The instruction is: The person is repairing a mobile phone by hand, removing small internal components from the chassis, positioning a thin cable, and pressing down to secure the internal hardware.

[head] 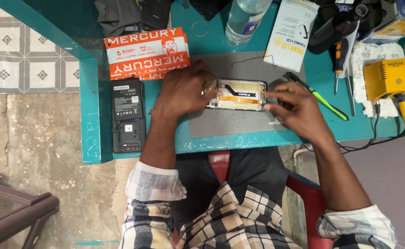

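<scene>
An opened phone frame [238,94], with orange flex cable and bare innards showing, lies on a grey work mat [221,122]. My left hand [182,91] rests on the phone's left end and holds it down. My right hand [297,105] is at the phone's right end, fingertips pinched at its edge; whether a small part sits between them is hidden.
A black phone battery and back cover [127,115] lie left of the mat. Orange packets [147,51] sit behind, with a clear bottle [244,19] and a white box [291,34]. A green-handled tool [320,97], screwdrivers [340,57] and a yellow soldering station [387,78] are on the right.
</scene>
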